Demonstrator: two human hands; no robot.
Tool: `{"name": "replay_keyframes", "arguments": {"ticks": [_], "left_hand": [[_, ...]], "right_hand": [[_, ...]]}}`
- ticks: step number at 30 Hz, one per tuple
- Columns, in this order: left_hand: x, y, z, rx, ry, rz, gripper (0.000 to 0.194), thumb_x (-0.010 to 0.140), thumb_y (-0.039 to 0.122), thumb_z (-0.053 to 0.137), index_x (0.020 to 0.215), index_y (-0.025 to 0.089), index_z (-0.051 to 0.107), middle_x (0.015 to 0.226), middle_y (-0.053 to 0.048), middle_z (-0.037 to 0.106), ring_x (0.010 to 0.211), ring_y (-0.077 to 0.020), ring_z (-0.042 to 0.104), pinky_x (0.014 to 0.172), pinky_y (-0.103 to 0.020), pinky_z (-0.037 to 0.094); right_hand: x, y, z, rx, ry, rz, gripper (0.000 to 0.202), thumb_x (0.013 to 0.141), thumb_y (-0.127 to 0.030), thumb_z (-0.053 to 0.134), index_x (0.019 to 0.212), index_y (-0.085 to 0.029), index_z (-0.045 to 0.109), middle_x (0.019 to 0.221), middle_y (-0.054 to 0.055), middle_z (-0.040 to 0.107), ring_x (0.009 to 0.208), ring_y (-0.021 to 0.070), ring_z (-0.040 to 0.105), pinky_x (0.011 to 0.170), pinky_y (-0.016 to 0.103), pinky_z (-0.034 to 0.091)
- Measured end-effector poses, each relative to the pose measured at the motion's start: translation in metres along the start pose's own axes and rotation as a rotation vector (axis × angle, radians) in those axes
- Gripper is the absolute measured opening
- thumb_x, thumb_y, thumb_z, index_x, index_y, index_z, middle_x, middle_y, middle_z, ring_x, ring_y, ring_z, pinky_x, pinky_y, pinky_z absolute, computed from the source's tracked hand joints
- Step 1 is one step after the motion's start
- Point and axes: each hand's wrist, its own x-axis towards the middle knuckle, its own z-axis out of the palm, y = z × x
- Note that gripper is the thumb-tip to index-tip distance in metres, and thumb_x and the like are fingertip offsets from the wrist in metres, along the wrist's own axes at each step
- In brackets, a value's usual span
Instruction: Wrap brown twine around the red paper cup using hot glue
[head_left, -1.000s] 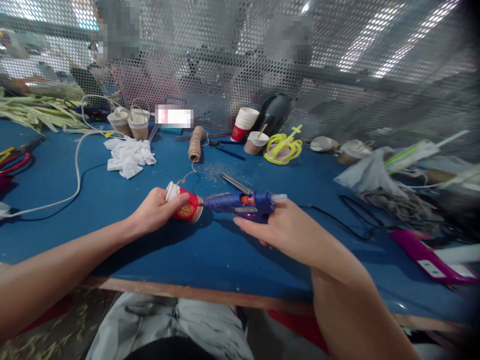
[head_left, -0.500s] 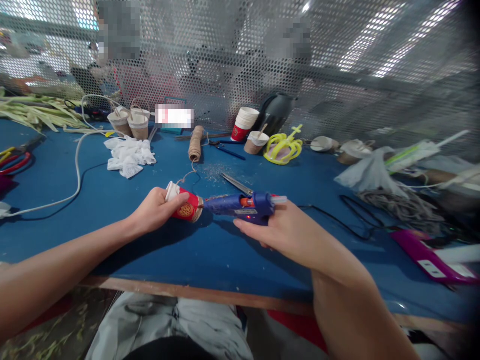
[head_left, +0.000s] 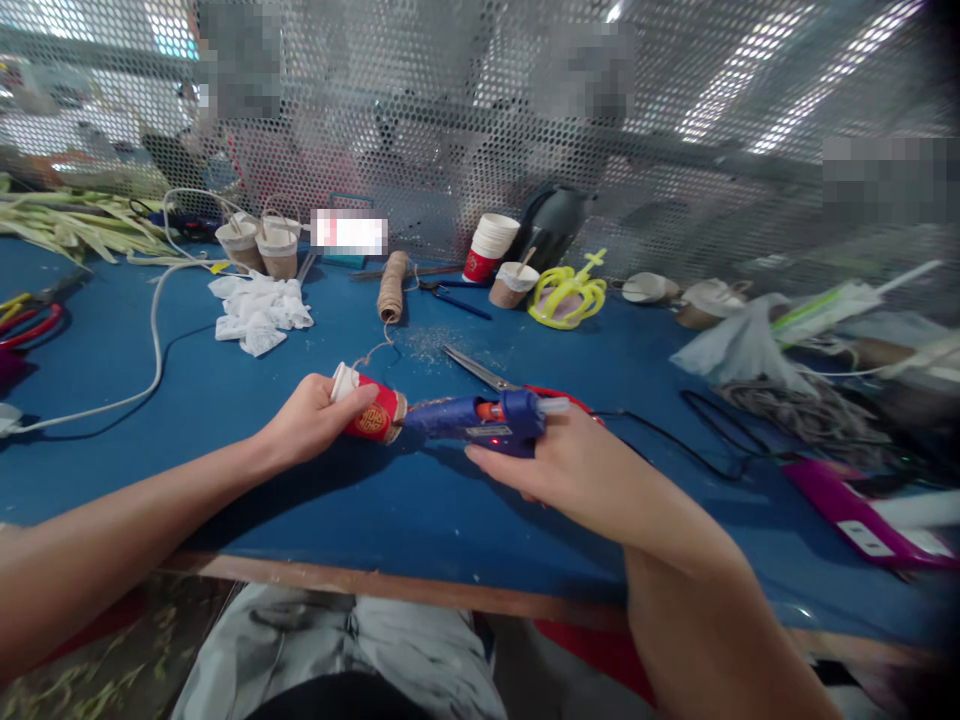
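Glue gun gripped in right hand, fingers curled closed round handle (red light lit on its side). Red cup held tilted above bench in left hand, fingers closed round it, thumb laid across; nozzle aimed at cup's brown end, contact not clearly shown. Scissors laid just beyond gun, red handles partly hidden. Strand led from twine roll toward cup. White cloth crumpled left of roll; yellow crown placed right. Cup stack set near mesh wall.

Twine lies behind the nearest cup; scissors behind glue gun.
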Motion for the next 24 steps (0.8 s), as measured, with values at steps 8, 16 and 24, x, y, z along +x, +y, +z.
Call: {"name": "replay_keyframes", "arguments": {"ticks": [8, 16, 24], "left_hand": [[-0.0049, -0.0017, -0.0009, 0.139, -0.017, 0.083, 0.043, 0.074, 0.048, 0.047, 0.049, 0.014, 0.046, 0.049, 0.004, 0.032, 0.048, -0.0070, 0.024, 0.041, -0.020, 0.020], [-0.0068, -0.0054, -0.0009, 0.184, -0.055, 0.107, 0.043, 0.076, 0.049, 0.042, 0.048, 0.016, 0.038, 0.053, 0.004, 0.027, 0.050, -0.0080, 0.022, 0.043, -0.022, 0.019], [-0.0082, -0.0047, -0.0010, 0.227, -0.054, 0.145, 0.043, 0.077, 0.047, 0.042, 0.048, 0.017, 0.035, 0.052, 0.004, 0.027, 0.049, -0.0076, 0.022, 0.043, -0.022, 0.019]], "right_hand": [[0.0024, -0.0023, -0.0038, 0.091, 0.006, 0.027, 0.031, 0.076, -0.030, 0.053, 0.048, -0.021, 0.048, 0.036, -0.005, 0.046, 0.038, 0.0101, 0.045, 0.045, 0.024, 0.037], [0.0062, -0.0023, -0.0043, 0.147, 0.008, 0.074, 0.026, 0.076, -0.028, 0.055, 0.051, -0.019, 0.053, 0.036, -0.006, 0.047, 0.037, 0.0095, 0.046, 0.042, 0.022, 0.037], [0.0101, -0.0036, -0.0038, 0.201, 0.003, 0.094, 0.026, 0.075, -0.027, 0.055, 0.051, -0.018, 0.052, 0.036, -0.006, 0.047, 0.035, 0.0083, 0.046, 0.038, 0.020, 0.036]]}}
